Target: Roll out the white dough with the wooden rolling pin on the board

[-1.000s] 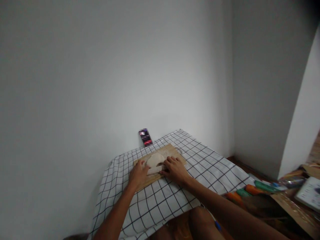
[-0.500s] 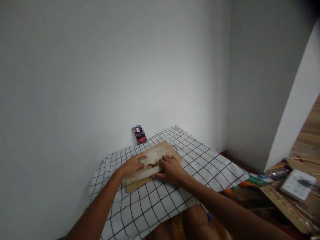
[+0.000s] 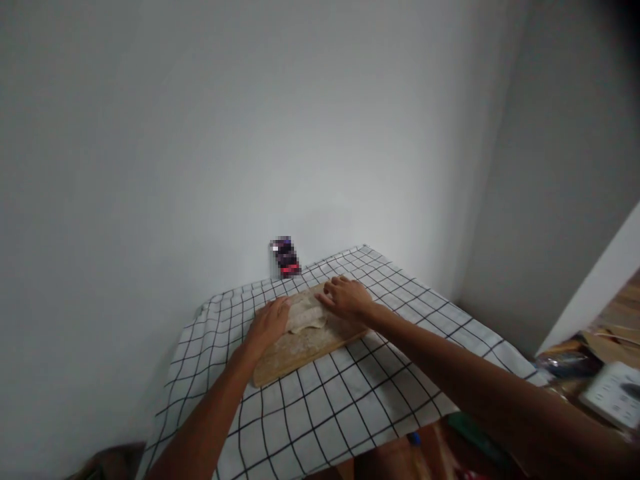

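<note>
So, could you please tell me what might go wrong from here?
The dough might stick to the rolling pin lying across it. The wooden board rests on checked cloth, so a hard push could slide it. The blurred dark object, apparently leaning against the wall, might topple if bumped.

This looks like a home: floured board (image 3: 310, 350), checked tablecloth (image 3: 320, 403), plain pale wall (image 3: 300, 120), wood-look floor (image 3: 623, 310).

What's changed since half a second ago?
The rolling pin has moved forward, from the near side of the dough to lie across it. The left hand has gone from the dough to the pin's left end; the right hand has moved forward too. The board stays on the cloth, the dark item behind it.
</note>
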The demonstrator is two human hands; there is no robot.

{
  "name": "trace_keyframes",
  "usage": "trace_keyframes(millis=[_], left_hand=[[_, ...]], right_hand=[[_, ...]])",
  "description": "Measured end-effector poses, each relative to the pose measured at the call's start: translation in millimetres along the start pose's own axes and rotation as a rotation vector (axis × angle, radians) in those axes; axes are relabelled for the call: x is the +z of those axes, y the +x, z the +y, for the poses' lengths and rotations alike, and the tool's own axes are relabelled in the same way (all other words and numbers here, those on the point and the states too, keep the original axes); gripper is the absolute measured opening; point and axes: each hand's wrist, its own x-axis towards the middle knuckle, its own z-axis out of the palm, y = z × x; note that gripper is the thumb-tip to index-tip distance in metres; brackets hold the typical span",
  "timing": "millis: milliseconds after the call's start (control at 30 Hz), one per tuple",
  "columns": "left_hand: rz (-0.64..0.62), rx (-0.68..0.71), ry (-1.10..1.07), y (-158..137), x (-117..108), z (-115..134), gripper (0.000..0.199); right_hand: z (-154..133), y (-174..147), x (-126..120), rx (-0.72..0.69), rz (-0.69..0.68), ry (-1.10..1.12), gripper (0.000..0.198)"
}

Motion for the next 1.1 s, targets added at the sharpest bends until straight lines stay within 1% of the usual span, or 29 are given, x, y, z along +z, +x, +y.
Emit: trace_keyframes(millis=[33, 100, 167, 267, 367, 467, 633, 867, 1100], left_hand=[[-0.010, 0.003, -0.007, 4, 0, -2, 0.054], [-0.029, -0.004, -0.018, 13, -2, -4, 0.054], [-0.047, -0.013, -0.017, 23, -2, -7, 0.052], [-0.073, -0.069, -0.010, 37, -1, -12, 0.048], [-0.083, -0.129, -0.005, 48, -2, -13, 0.045], [-0.069, -0.138, 0.029, 52, -5, -9, 0.042], [-0.017, -0.146, 0.121, 54, -11, -1, 0.040], [-0.036, -0.178, 0.158, 63, -10, -3, 0.039], [-0.036, -0.168, 0.183, 60, -12, -1, 0.039]], right_hand=[[1, 6, 1, 0.003, -0.018, -0.007, 0.056], [4, 18, 2, 0.001, -0.095, -0.011, 0.054], [7, 30, 3, -0.037, -0.173, 0.003, 0.053], [14, 47, 7, -0.100, -0.244, 0.037, 0.049], [19, 64, 13, -0.111, -0.294, 0.066, 0.048], [22, 75, 21, -0.123, -0.296, 0.062, 0.046], [26, 81, 30, -0.120, -0.250, 0.067, 0.044], [26, 87, 31, -0.062, -0.264, 0.091, 0.042], [25, 84, 29, -0.049, -0.243, 0.057, 0.043]])
